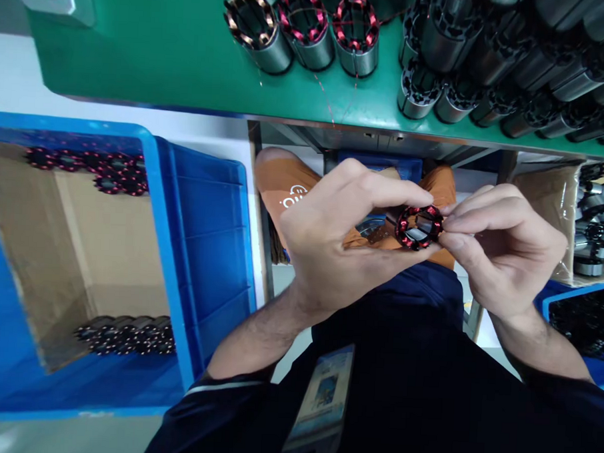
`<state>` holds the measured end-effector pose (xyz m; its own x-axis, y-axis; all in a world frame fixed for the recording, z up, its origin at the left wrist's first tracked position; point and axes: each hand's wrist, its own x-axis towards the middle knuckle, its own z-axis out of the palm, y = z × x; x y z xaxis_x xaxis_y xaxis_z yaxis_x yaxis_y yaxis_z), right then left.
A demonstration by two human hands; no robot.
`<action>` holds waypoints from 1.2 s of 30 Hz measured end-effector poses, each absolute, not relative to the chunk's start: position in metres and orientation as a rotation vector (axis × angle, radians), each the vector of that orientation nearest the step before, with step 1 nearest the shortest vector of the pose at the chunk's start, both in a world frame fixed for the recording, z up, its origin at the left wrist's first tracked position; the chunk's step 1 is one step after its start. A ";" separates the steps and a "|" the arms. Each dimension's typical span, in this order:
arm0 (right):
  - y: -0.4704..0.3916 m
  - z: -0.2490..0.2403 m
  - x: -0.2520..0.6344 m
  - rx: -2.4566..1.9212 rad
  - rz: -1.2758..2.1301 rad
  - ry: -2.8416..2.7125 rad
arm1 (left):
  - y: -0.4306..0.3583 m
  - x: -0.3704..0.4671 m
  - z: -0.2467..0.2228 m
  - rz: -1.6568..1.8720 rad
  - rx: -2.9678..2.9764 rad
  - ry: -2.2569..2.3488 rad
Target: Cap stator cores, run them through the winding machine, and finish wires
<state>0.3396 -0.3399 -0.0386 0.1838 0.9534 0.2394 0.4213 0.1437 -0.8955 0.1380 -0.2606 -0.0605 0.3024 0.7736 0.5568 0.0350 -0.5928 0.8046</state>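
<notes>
Nearest the camera, a dark blue sleeve (234, 400) runs up to the left hand (331, 244), and a badge-like card (322, 401) lies on the dark clothing just below that hand. The left hand is curled, its thumb and fingers pinching a small wound stator (420, 226), a black ring with red copper coils. The stator sits between the two hands, at the fingertips of both, held in the air below the edge of the green workbench (189, 54). The right hand (501, 252) grips the stator's other side, its fingertips pressed against the ring.

On the green workbench, above the stator, stand three stators with wound coils (305, 29), and to their right lies a crowd of unwound black stator cores (514, 62). Left of the workbench's leg, a blue plastic crate (201, 249) lined with cardboard holds rows of dark wound parts (127, 336). Right of the right hand, another blue bin (585, 319) holds more dark parts.
</notes>
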 end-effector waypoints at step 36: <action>-0.324 0.002 0.384 -1.489 1.166 -1.776 | -0.264 0.121 -0.087 0.427 1.095 0.559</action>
<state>0.3841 -0.3242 0.0025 -0.2431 0.9623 -0.1220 0.4943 0.0147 -0.8691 0.1213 -0.2643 -0.0868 0.7857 0.5817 -0.2107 -0.0515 0.4010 0.9146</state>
